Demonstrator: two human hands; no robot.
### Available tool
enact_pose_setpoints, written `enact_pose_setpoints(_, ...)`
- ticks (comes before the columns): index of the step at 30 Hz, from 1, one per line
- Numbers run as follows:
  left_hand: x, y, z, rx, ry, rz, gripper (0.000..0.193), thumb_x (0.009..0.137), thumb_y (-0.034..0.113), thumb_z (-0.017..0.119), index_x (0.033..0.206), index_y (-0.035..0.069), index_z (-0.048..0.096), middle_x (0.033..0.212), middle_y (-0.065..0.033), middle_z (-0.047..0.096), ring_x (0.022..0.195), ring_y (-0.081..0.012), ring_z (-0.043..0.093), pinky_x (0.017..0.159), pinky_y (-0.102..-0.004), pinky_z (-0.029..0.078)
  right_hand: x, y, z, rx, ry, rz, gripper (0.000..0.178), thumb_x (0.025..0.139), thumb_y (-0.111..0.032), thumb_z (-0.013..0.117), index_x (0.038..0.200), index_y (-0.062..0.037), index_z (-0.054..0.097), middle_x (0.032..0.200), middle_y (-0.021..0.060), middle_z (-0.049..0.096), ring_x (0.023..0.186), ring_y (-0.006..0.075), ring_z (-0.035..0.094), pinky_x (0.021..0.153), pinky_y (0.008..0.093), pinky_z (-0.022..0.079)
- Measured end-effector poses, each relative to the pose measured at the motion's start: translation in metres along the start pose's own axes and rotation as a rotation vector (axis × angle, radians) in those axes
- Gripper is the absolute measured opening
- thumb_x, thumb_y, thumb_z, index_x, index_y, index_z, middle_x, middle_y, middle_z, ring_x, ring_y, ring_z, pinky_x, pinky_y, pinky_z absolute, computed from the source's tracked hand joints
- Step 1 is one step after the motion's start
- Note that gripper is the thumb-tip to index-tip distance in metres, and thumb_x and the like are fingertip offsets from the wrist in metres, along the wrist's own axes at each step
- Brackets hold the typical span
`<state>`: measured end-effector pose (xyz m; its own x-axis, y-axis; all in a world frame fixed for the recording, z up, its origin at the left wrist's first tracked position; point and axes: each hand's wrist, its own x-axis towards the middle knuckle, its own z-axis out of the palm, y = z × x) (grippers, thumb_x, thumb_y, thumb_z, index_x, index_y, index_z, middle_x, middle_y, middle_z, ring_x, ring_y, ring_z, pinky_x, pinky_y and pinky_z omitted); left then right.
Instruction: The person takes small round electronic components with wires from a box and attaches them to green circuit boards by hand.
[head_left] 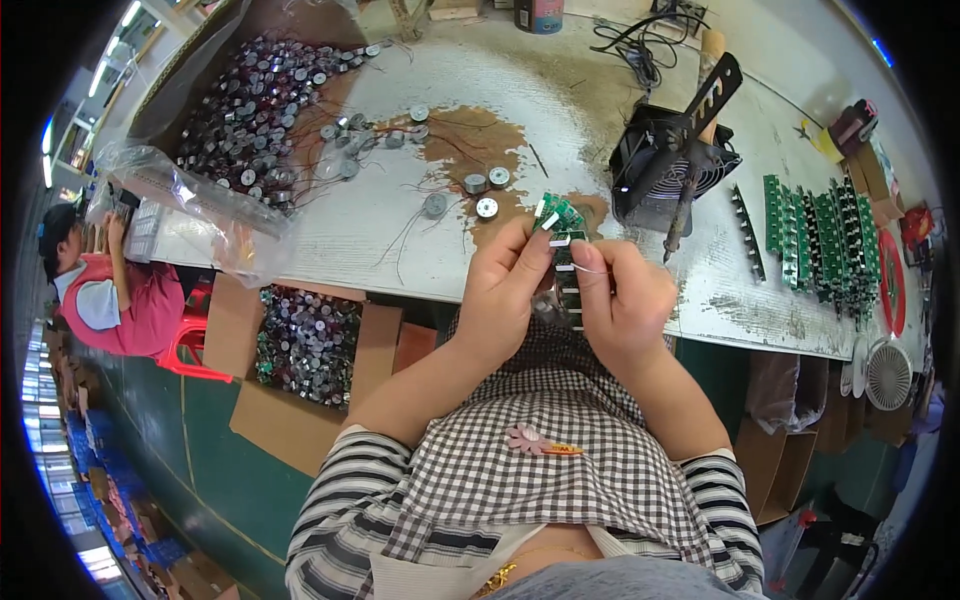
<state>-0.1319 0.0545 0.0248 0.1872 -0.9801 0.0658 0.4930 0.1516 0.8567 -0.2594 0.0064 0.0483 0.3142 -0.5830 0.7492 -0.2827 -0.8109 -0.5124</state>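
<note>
A strip of green circuit boards with white connectors [560, 214] is held in front of my chest, just over the table's near edge. My left hand [500, 295] pinches the strip from the left with thumb and fingers. My right hand [630, 300] is closed at the strip's right side, thumb against one white connector. A thin pale wire shows by the right thumb; what it joins is hidden by the fingers. Just beyond the left hand, a few small round silver motors [487, 208] with thin wires lie on the table.
An open box of wired motors [250, 120] stands far left; another carton of motors [310, 345] sits below the table. A soldering iron [683, 205] points down beside a black fan [650, 150]. Rows of green board strips [825, 245] lie right. A person [115, 280] sits far left.
</note>
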Motion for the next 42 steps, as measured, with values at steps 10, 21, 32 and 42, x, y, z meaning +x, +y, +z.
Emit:
enact_pose_setpoints(10,0.004,0.026,0.015,-0.172,0.094,-0.226,0.02,0.097,0.019,0.046,0.101,0.003,0.056,0.088,-0.0006,0.06,0.074,-0.0071,0.055,0.064,-0.0215,0.043,-0.011,-0.003,0.003,0.025,-0.005,-0.149,0.005,0.084,-0.003,0.061,0.087,0.0009,0.059,0.06,0.0106,0.056,0.045,0.0234,0.054,0.041,0.0321,0.041)
enact_pose_setpoints(21,-0.006,0.009,0.012,-0.252,0.186,-0.078,0.037,0.098,0.04,0.042,0.09,0.007,0.056,0.075,-0.001,0.057,0.069,-0.0101,0.056,0.061,-0.0249,0.046,-0.02,-0.017,0.016,0.239,0.02,0.047,0.013,0.083,-0.008,0.065,0.09,0.0005,0.058,0.064,0.0116,0.058,0.048,0.0235,0.057,0.044,0.0321,0.043)
enact_pose_setpoints(32,-0.002,-0.001,0.001,-0.111,0.133,0.105,0.021,0.098,0.016,0.042,0.109,0.002,0.053,0.1,-0.0051,0.059,0.093,-0.0138,0.056,0.086,-0.0293,0.043,-0.022,-0.01,0.023,0.279,-0.016,0.293,0.011,0.089,-0.009,0.06,0.086,0.0016,0.057,0.057,0.0102,0.054,0.045,0.0154,0.052,0.043,0.0273,0.04)
enact_pose_setpoints(42,-0.009,0.005,-0.007,-0.328,0.002,-0.147,0.019,0.097,0.021,0.047,0.101,0.004,0.054,0.092,-0.0031,0.061,0.083,-0.0115,0.056,0.075,-0.0277,0.046,-0.012,-0.003,0.013,0.121,0.051,0.069,0.012,0.078,-0.004,0.07,0.075,-0.0025,0.058,0.061,0.0094,0.059,0.047,0.0228,0.056,0.042,0.0308,0.042)
